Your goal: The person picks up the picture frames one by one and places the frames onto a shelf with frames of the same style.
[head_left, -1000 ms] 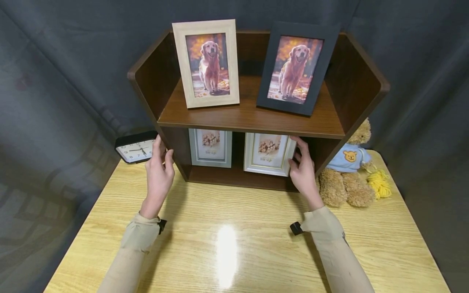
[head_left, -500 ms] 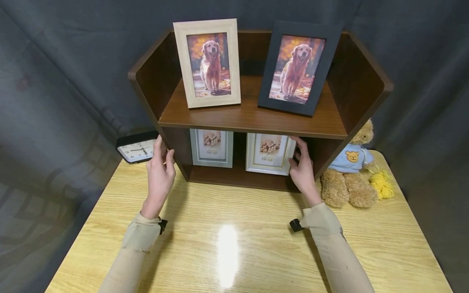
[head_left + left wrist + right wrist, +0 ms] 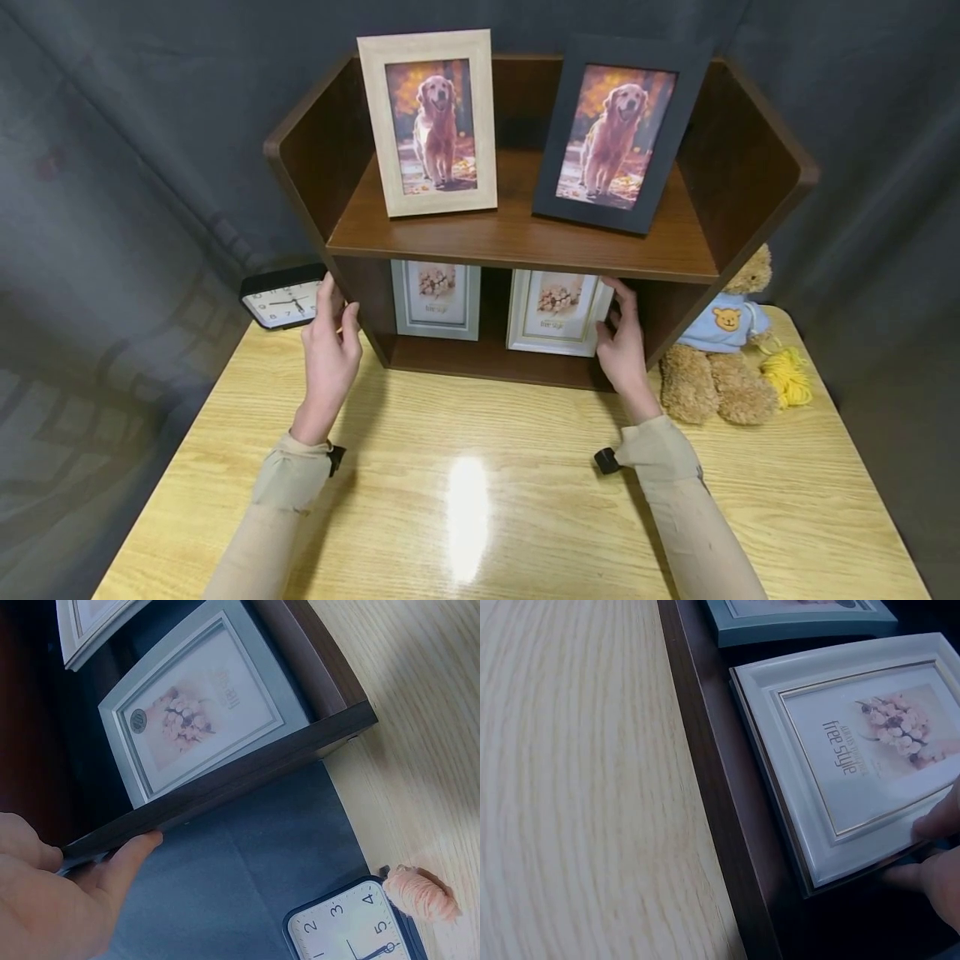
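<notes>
A dark brown two-tier shelf (image 3: 517, 237) stands on the table. My left hand (image 3: 330, 358) grips the front edge of its left side panel, with thumb and fingers on either side of the board (image 3: 225, 780). In the lower tier, my right hand (image 3: 624, 350) pinches the right edge of a white picture frame (image 3: 558, 312). The right wrist view shows one digit on the front of this white frame (image 3: 795, 787) and another by its side edge; the other fingers are hidden. Left of it, a grey-blue picture frame (image 3: 438, 300) stands upright, untouched.
A cream frame (image 3: 431, 204) and a black frame (image 3: 592, 212) with dog pictures stand on the upper tier. Left of the shelf is a clock (image 3: 285, 304), with a pink yarn bundle (image 3: 421, 892) beside it. A teddy bear (image 3: 712, 367) and yellow yarn (image 3: 786, 379) sit right.
The head view has shifted slightly, so the shelf and its frames appear a little higher and further right. Both hands keep the same holds.
</notes>
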A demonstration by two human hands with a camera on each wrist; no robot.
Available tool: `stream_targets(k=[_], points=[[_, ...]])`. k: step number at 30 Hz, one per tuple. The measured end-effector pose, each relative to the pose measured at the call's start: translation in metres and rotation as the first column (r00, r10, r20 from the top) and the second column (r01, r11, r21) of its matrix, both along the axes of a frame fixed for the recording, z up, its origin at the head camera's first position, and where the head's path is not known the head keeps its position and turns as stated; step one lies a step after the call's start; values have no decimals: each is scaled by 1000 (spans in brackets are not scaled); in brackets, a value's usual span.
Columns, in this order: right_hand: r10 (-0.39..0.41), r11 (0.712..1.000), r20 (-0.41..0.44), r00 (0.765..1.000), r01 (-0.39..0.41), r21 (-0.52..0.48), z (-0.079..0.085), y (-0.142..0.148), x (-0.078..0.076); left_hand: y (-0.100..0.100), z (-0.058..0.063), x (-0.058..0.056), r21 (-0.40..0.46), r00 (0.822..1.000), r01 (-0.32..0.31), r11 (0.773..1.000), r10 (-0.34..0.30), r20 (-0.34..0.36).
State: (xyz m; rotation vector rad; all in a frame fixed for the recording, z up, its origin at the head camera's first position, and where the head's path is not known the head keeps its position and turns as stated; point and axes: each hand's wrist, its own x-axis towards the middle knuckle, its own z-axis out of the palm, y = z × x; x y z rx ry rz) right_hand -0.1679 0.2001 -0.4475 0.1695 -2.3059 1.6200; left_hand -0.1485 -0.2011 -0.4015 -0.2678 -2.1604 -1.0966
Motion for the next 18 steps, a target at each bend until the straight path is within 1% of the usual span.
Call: stream_targets(k=[2,4,8,9,11,15,18], points=[[-6,1000,10,1000,6,-13,2,-1,2,0,0,0,1,1000,3,1000,-3,1],[-8,1000,17,1000,8,-28,11,-5,7,1,0,-1,3,1000,6,1000,-6,1],[-23,999,24,999,24,-37,13,-6,9,1,0,-1,1,1000,8,1000,-8,-1],[-23,999,19,1000,24,-37,12,-5,10,1,0,-1,0,1000,8,1000,-8,-2],[-31,999,13,999,31,-28,5,-2,9,1,0,-1,-3,1000,6,1000,-6,-2],[-32,999,-8,999,32,-15,9,-4,18,0,0,0,-3,1000,4,1000,-4,3],[-33,999,-20,999,33,4,15,-7,29,-2,0,1,-8,1000,1,1000,-1,10]])
